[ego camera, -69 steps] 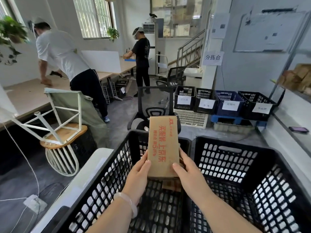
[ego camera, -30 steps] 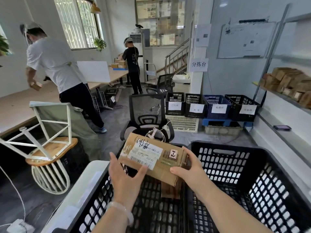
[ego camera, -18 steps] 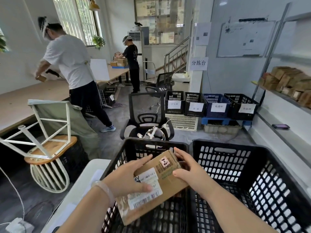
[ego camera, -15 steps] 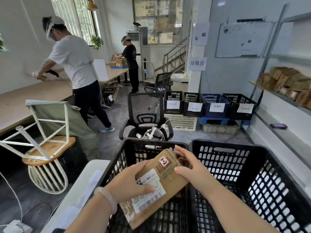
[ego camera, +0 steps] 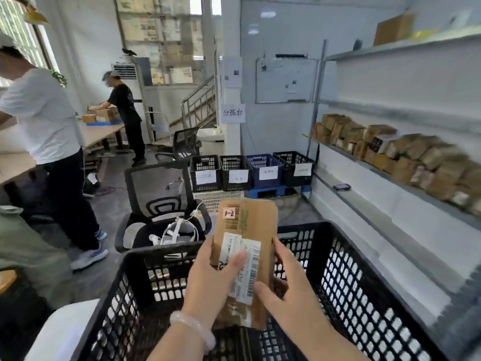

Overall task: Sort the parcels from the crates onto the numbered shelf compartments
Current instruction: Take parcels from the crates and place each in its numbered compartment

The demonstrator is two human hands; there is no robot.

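Holding a brown parcel (ego camera: 247,246) upright above the black crate (ego camera: 346,259), the left hand (ego camera: 208,280) and right hand (ego camera: 289,280) clasp its sides; best to read its label (ego camera: 244,267) before turning toward the shelf (ego camera: 406,183) on the right

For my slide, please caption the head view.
Both hands hold a labelled parcel upright above black crates.

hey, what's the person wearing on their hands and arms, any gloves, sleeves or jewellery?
No gloves and no sleeves in view: both forearms are bare. The left hand has a pale, translucent bead bracelet at the wrist. The right hand and its wrist carry nothing visible.
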